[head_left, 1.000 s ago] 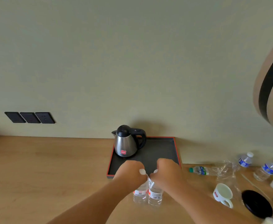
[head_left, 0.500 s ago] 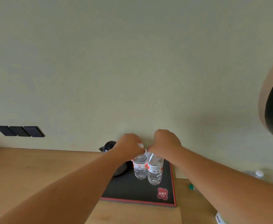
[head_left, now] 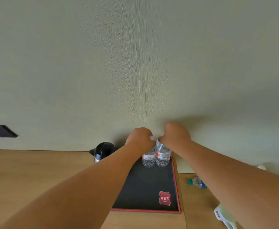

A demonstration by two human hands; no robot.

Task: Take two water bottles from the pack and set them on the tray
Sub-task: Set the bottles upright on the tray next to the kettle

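Two small clear water bottles stand side by side at the far right end of the black tray (head_left: 145, 187) with a red rim. My left hand (head_left: 140, 138) grips the top of the left bottle (head_left: 149, 159). My right hand (head_left: 176, 135) grips the top of the right bottle (head_left: 163, 158). Both caps are hidden under my fingers. The bottles' bases look to be resting on the tray surface, close to the wall.
A steel kettle with a black lid (head_left: 102, 151) stands on the tray's far left, partly behind my left arm. On the wooden counter to the right lie a bottle with a green cap (head_left: 197, 182) and a white cup (head_left: 224, 215). Dark wall sockets (head_left: 0, 131) sit at the left.
Both hands carried the two bottles from the counter in front of the tray, over it, to its far right end near the wall. The view moved closer to the tray.
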